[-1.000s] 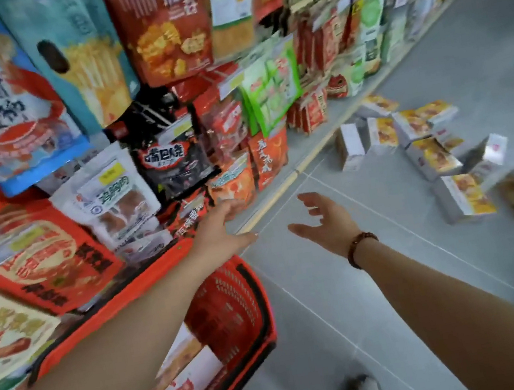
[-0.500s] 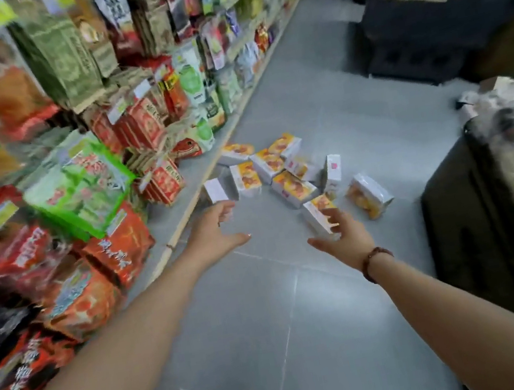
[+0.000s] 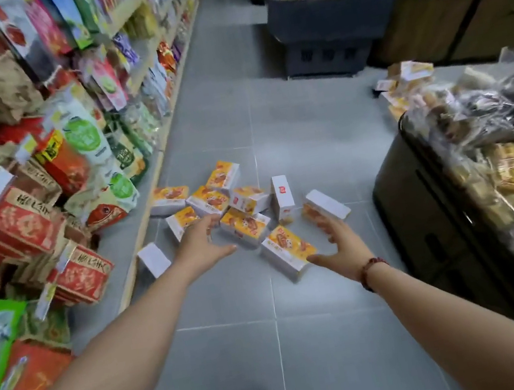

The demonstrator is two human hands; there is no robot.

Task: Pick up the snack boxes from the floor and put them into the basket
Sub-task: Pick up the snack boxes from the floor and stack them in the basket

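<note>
snack shelf (image 3: 25,220) at left, then left hand (image 3: 201,246) spread and empty over the snack boxes (image 3: 243,224) strewn on the floor (image 3: 239,340), right hand (image 3: 342,245) likewise splayed, holding nothing, just beside the nearest box (image 3: 287,251), apparently readying a two-handed scoop; basket out of view

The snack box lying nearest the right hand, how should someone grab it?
Probably from above, pinching the snack box across its two long white sides. It lies flat on the floor, printed face up, and both sides look reachable. The open right hand is just beside it.
</note>
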